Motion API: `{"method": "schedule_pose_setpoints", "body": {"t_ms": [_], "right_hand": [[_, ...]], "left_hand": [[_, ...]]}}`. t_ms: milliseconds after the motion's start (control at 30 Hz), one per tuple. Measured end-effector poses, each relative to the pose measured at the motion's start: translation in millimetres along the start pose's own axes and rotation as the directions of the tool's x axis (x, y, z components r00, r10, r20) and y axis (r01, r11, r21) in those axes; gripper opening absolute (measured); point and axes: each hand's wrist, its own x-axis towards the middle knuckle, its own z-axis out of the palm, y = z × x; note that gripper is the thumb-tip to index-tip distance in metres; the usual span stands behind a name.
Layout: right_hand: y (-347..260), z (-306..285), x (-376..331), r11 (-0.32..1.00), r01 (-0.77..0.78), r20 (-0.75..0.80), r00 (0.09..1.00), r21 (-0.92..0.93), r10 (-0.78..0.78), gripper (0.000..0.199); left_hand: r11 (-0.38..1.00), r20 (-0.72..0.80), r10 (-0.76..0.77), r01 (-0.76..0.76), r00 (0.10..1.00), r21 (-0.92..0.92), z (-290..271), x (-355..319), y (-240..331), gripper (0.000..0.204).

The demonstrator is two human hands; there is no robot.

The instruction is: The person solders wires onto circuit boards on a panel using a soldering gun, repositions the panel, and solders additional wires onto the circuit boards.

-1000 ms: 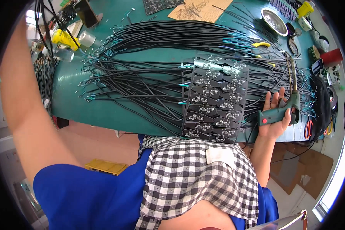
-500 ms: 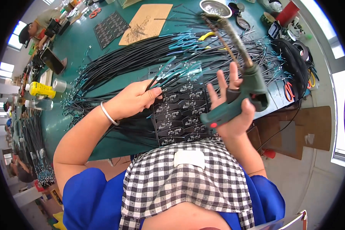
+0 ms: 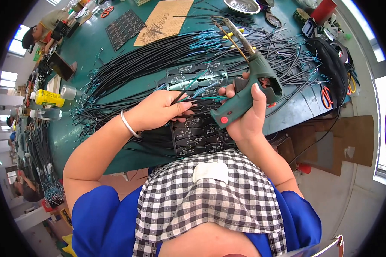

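My right hand [image 3: 248, 124] is closed around the green handle of a soldering gun [image 3: 241, 100] with a red button. Its metal barrel and a thin brown rod beside it point up and away, toward the far side of the table. Pinched between the thumb and fingers of my left hand [image 3: 161, 112] are a few black cables [image 3: 179, 97]. Their teal ends reach right, toward the soldering gun. Under both hands lies a panel of black circuit boards [image 3: 188, 139], partly hidden by my fingers and the cables.
Long bundles of black cable [image 3: 128, 64] spread across the green table [image 3: 90, 38]. Beyond them are a brown board [image 3: 165, 21], a dark panel [image 3: 125, 30] and a metal bowl [image 3: 242, 6]. A yellow bottle [image 3: 49, 98] stands left; orange-handled scissors [image 3: 327, 97] lie right. Another person sits far left.
The soldering gun has moved left, closer to my left hand, and my right fingers have curled in around its handle. My left hand has shifted slightly right, and its cable ends have swung down over the boards.
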Motion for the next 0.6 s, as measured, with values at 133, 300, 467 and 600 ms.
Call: {"method": "schedule_pose_setpoints", "body": {"t_ms": [133, 300, 467, 600], "right_hand": [[3.6, -0.8, 0.0, 0.993, 0.045, -0.017, 0.999, 0.111, -0.043, 0.037], [4.4, 3.8, -2.6, 0.995, 0.052, 0.020, 0.998, 0.089, -0.054, 0.038], [3.5, 8.0, -7.0, 0.999, 0.042, 0.039, 0.998, -0.015, -0.041, 0.042], [4.1, 11.2, -7.3, 0.997, 0.052, 0.031, 0.998, -0.051, -0.050, 0.045]], "left_hand": [[0.965, -0.127, 0.232, -0.211, 0.964, 0.159, -3.0, 0.0, 0.4, 0.027], [0.988, -0.106, 0.154, -0.152, 0.982, 0.021, -8.7, -0.6, 3.8, 0.027], [0.943, -0.048, 0.132, -0.111, 0.990, 0.314, 4.3, 4.5, 7.6, 0.022], [0.917, -0.113, 0.137, -0.083, 0.984, 0.391, 11.1, 1.3, 13.1, 0.022]]}}
